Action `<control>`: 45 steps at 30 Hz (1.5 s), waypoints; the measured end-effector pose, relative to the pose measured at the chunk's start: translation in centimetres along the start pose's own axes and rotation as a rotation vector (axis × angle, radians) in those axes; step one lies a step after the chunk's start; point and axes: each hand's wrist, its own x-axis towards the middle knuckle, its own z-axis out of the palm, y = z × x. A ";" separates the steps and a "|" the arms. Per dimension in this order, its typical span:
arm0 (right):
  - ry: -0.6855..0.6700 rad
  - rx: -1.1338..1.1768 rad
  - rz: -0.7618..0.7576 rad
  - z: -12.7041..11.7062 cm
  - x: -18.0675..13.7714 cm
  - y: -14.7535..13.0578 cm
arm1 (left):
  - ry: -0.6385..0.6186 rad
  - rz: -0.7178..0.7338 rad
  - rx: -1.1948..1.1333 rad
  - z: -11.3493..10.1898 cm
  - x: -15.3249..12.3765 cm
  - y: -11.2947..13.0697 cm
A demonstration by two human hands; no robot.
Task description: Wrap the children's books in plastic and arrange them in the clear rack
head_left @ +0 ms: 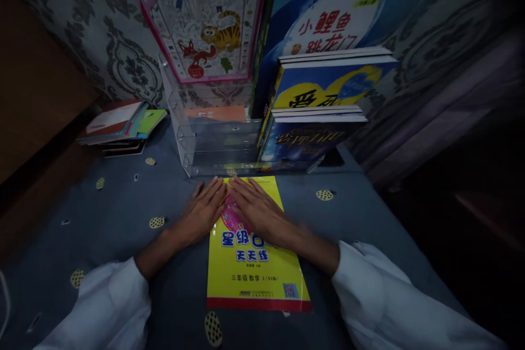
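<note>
Just beyond the yellow book [258,260] stands a rack [217,145].

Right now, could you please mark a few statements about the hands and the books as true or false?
1. The left hand and right hand both lie over the upper part of the yellow book. True.
2. The right hand is clenched in a fist. False: its fingers are extended.
3. The clear rack stands just beyond the yellow book's top edge. True.
4. The pink book stands to the right of the large blue book. False: it stands to the left.
5. The yellow book lies open. False: it is closed, front cover up.
</note>
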 end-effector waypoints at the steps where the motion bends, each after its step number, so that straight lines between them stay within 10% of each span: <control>1: -0.027 0.001 0.006 0.3 0.4 -0.1 | -0.005 0.004 0.000 0.0 0.0 0.0; 45: -0.043 0.030 0.177 0.8 0.1 0.0 | -0.049 -0.050 0.215 -2.4 3.0 1.9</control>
